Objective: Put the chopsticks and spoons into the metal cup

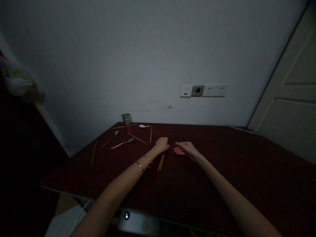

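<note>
My left hand [162,144] rests on the dark red table [222,171] with its fingers curled over the top end of a pair of wooden chopsticks [161,162] that lie pointing toward me. Two thin bracelets circle that wrist. My right hand [184,148] lies just right of it, fingers stretched leftward and low on the tabletop, holding nothing. Left of my hands lie loose chopsticks [137,138], two metal spoons [122,144] and a small white spoon [143,126].
A small metal cup [126,118] stands at the table's far left corner against the white wall. Wall sockets [203,91] sit above the table. A pale door [291,98] is at the right. A single chopstick [93,157] lies near the left edge.
</note>
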Available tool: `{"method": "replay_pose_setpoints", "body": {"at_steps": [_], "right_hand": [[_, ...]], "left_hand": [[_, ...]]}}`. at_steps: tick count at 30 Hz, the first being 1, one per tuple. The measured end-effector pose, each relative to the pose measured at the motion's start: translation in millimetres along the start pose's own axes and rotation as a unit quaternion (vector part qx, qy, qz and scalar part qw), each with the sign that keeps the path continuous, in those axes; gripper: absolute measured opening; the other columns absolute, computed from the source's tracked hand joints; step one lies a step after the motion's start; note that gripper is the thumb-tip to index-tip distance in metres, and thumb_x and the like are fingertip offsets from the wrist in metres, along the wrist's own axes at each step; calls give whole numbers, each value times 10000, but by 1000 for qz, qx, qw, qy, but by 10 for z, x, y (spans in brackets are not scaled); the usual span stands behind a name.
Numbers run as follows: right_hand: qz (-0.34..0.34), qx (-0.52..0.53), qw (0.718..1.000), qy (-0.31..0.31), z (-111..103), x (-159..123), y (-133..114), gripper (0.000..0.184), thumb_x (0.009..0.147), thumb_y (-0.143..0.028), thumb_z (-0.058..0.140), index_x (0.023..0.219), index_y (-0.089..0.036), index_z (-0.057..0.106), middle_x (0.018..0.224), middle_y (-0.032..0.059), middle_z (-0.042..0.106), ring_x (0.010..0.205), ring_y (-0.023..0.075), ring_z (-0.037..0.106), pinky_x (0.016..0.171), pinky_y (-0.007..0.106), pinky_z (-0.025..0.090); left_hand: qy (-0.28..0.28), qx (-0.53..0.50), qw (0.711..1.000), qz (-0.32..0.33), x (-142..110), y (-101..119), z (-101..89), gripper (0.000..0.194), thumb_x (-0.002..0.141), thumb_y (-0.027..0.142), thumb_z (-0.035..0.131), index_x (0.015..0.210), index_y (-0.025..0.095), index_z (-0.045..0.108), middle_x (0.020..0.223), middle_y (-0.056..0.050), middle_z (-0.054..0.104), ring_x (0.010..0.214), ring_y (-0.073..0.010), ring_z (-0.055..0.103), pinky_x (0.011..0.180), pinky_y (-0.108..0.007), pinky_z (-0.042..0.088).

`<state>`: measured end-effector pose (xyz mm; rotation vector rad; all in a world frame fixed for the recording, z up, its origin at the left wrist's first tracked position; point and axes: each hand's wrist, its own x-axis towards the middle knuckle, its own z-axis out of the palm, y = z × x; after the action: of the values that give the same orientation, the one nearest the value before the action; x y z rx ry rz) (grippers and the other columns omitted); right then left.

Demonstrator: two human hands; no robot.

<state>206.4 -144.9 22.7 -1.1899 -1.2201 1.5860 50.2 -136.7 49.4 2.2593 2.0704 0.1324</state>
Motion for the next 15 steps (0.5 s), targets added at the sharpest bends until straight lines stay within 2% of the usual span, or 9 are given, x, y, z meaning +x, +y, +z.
{"method": "replay_pose_setpoints", "body": {"at_steps": [7, 15], "right_hand": [[0, 4, 1000, 6, -20, -27, -42, 220, 784, -260, 582, 893, -69, 582, 670, 116, 681, 566, 151, 652, 549, 240, 553], [-8, 6, 1000, 7, -46, -43, -62, 188, 789, -249, 565, 859, -75, 584, 653, 99, 671, 551, 142, 643, 540, 243, 546]], "left_hand": [[-17, 22, 1000, -14, 5, 63, 5, 359, 747, 254, 514, 1070, 121, 593, 1029, -174, 627, 976, -283, 589, 765, -355, 496], [-45, 26, 999, -16, 21, 50, -86, 328, 736, 251, 548, 1020, 105, 626, 979, -182, 645, 939, -273, 609, 754, -325, 499]]}}
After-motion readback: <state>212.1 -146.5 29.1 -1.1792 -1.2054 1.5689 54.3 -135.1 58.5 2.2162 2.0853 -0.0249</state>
